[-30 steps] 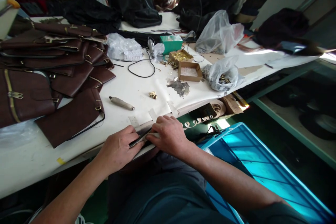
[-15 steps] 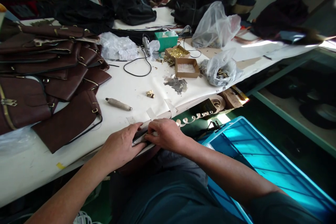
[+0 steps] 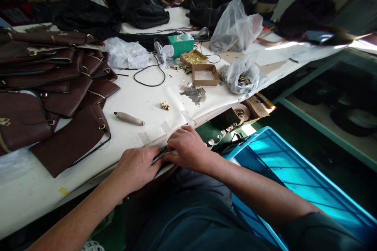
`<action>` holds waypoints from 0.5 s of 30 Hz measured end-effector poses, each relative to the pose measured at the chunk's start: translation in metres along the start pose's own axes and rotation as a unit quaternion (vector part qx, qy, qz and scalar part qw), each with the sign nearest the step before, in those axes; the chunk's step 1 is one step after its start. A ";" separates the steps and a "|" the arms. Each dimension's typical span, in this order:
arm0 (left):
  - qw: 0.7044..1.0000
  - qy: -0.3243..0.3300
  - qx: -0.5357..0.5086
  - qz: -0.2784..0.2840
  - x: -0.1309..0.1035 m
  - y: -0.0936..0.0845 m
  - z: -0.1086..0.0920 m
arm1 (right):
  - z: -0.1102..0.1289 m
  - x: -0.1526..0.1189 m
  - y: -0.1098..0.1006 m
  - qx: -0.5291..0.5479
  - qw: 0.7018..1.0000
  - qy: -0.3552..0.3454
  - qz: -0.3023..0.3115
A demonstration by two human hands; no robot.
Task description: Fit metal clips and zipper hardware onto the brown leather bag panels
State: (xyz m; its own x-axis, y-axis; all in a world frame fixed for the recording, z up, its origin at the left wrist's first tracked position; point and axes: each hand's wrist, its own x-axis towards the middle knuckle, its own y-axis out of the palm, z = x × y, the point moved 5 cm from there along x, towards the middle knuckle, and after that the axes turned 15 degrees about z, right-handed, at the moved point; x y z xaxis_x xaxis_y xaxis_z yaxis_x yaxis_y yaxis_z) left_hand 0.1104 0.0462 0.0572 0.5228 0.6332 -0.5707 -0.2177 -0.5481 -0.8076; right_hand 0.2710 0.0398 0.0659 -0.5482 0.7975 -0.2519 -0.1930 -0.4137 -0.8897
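With left hand (image 3: 139, 168) and right hand (image 3: 188, 149) curled inward, gripping the edge of a dark brown leather piece (image 3: 157, 182) between and below them. Looks light and supple, likely to crease, not crack; best pinched along that edge. Cannot make out exact finger placement or the shadowed underside. Beyond the hands, can see a pale dark-tipped tool (image 3: 129, 118) and gold-coloured fittings (image 3: 164, 105), too small to identify.

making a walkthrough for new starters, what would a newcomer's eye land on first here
Probably the bright blue crate at lower right, below the white table. Next comes the heap of dark brown pieces with gold-coloured fittings, at the table's left. In the middle, by the near edge, the left hand and right hand meet at a thin piece, mostly hidden.
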 end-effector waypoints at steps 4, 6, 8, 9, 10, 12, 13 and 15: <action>1.000 -0.002 0.012 0.000 -0.003 0.003 -0.003 | -0.002 -0.001 0.003 -0.005 1.000 -0.014 0.000; 1.000 -0.003 0.022 -0.004 -0.004 0.004 -0.004 | -0.004 -0.001 0.006 0.004 1.000 -0.027 -0.001; 0.999 -0.004 0.031 -0.011 -0.005 0.004 -0.005 | -0.004 -0.001 0.010 0.030 0.998 -0.051 -0.004; 0.999 -0.004 0.035 -0.013 -0.006 0.004 -0.006 | -0.004 -0.001 0.011 0.046 0.997 -0.065 -0.006; 0.999 -0.003 0.038 -0.014 -0.007 0.004 -0.007 | -0.004 -0.001 0.013 0.063 0.995 -0.076 -0.006; 0.999 0.005 0.040 -0.014 -0.009 0.003 -0.011 | -0.004 -0.003 0.015 0.086 0.992 -0.094 -0.007; 0.999 0.013 0.041 -0.015 -0.009 0.002 -0.014 | -0.003 -0.004 0.015 0.091 0.990 -0.105 -0.006; 0.998 0.029 0.045 -0.018 -0.011 0.001 -0.021 | -0.001 -0.007 0.015 0.084 0.988 -0.131 -0.002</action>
State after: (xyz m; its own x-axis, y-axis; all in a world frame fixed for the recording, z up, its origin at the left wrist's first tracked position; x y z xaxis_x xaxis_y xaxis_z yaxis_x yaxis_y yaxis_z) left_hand 0.1215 0.0276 0.0658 0.5779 0.6176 -0.5335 -0.2689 -0.4731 -0.8390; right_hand 0.2732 0.0287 0.0540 -0.7353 0.6667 -0.1221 -0.3148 -0.4954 -0.8096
